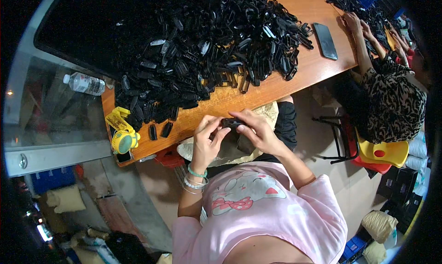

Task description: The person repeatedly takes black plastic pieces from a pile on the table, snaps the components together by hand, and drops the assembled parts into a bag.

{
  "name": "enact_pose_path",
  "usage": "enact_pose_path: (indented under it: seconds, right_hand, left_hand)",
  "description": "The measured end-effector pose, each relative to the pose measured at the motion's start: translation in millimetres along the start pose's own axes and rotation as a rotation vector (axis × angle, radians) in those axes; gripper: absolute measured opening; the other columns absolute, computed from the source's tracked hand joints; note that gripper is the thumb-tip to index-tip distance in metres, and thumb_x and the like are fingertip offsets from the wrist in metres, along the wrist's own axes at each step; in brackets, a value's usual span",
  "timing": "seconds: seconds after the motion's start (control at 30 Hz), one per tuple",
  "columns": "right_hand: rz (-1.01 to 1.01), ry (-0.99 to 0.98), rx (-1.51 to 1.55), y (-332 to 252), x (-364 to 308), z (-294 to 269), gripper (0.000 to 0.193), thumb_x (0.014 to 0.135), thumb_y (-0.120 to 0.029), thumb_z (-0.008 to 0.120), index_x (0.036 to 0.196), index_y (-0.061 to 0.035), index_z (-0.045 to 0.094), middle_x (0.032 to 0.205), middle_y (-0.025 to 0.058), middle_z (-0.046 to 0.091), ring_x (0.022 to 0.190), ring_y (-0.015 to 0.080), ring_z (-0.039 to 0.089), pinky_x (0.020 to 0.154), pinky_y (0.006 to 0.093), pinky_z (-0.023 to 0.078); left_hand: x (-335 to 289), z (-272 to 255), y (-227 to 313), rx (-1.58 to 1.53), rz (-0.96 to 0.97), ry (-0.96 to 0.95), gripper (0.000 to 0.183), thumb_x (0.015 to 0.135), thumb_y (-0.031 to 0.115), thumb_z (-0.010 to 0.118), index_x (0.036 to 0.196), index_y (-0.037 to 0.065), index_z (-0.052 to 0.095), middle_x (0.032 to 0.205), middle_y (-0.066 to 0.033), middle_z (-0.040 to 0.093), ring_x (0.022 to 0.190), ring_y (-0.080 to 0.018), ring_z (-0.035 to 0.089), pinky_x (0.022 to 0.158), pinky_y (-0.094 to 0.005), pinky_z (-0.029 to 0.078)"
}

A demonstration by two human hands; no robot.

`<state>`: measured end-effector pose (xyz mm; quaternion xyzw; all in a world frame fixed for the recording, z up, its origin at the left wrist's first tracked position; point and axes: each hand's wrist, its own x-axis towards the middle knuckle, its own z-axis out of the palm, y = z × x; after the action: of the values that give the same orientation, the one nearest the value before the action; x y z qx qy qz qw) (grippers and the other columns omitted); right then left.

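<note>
A small black plastic part [232, 122] is held up between both hands, just off the table's front edge. My left hand [208, 139] pinches its left end with thumb and fingertips. The fingers of my right hand [258, 134] are closed on the right end. Fingertips hide some of the part, so its exact kind cannot be made out. Beyond the hands a large heap of similar black plastic parts [184, 70] covers much of the wooden table [221, 103]. Two loose pieces, one of them a black part [153, 132], lie apart near the front edge.
Below my hands an open beige sack [185, 150] hangs at the table edge. A yellow handheld fan [123, 134] stands at the left corner, near a plastic bottle [85, 83]. A phone [325, 41] lies right. Another person [391, 103] works there, by a yellow chair [382, 151].
</note>
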<state>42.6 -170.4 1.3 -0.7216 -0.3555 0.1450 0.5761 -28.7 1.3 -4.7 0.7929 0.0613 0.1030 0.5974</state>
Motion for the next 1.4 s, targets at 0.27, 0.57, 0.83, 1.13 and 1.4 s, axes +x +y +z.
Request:
enact_pose_path:
  seconds: [0.27, 0.57, 0.83, 1.13, 1.4]
  right_hand:
    - [-0.296, 0.089, -0.400, 7, -5, 10, 0.049, 0.074, 0.005, 0.058, 0.121, 0.0052, 0.043, 0.090, 0.0205, 0.050, 0.080, 0.0381, 0.053, 0.067, 0.0406, 0.046]
    - [-0.267, 0.125, -0.361, -10, 4, 14, 0.048, 0.072, 0.003, 0.062, 0.118, 0.0016, 0.049, 0.096, 0.0186, 0.054, 0.084, 0.0347, 0.055, 0.072, 0.0361, 0.047]
    - [0.015, 0.274, 0.241, 3, -2, 13, 0.023, 0.072, -0.006, 0.071, 0.092, 0.0018, 0.062, 0.085, 0.0099, 0.059, 0.079, 0.0210, 0.057, 0.071, 0.0297, 0.045]
    - [0.014, 0.381, -0.656, 45, 33, -12, 0.016, 0.084, -0.011, 0.059, 0.097, -0.0015, 0.061, 0.085, 0.0161, 0.054, 0.073, 0.0311, 0.056, 0.064, 0.0371, 0.046]
    - [0.085, 0.346, -0.866, 58, 37, -14, 0.021, 0.080, -0.017, 0.063, 0.093, -0.0008, 0.060, 0.085, 0.0166, 0.053, 0.076, 0.0346, 0.057, 0.066, 0.0417, 0.046]
  left_hand:
    - [2, -7, 26, 0.302, 0.322, 0.006, 0.022, 0.079, 0.005, 0.065, 0.093, -0.010, 0.057, 0.076, -0.0190, 0.055, 0.065, -0.0329, 0.056, 0.058, -0.0350, 0.044]
    - [1, 10, 30, 0.028, 0.099, 0.067, 0.025, 0.084, 0.011, 0.064, 0.094, -0.011, 0.057, 0.080, -0.0137, 0.057, 0.059, -0.0195, 0.056, 0.054, -0.0302, 0.044]
    - [-5, 4, 14, -0.673, -0.223, -0.044, 0.025, 0.087, 0.011, 0.059, 0.104, -0.008, 0.061, 0.082, -0.0046, 0.058, 0.053, -0.0062, 0.050, 0.041, -0.0175, 0.033]
    - [13, -9, -28, -0.949, -0.270, 0.246, 0.023, 0.090, 0.023, 0.052, 0.075, 0.006, 0.048, 0.065, -0.0058, 0.052, 0.053, -0.0135, 0.049, 0.046, -0.0238, 0.039]
    - [38, -24, -35, 1.084, 0.175, 0.278, 0.017, 0.082, 0.009, 0.057, 0.097, 0.003, 0.053, 0.091, -0.0125, 0.049, 0.069, -0.0309, 0.057, 0.056, -0.0386, 0.046]
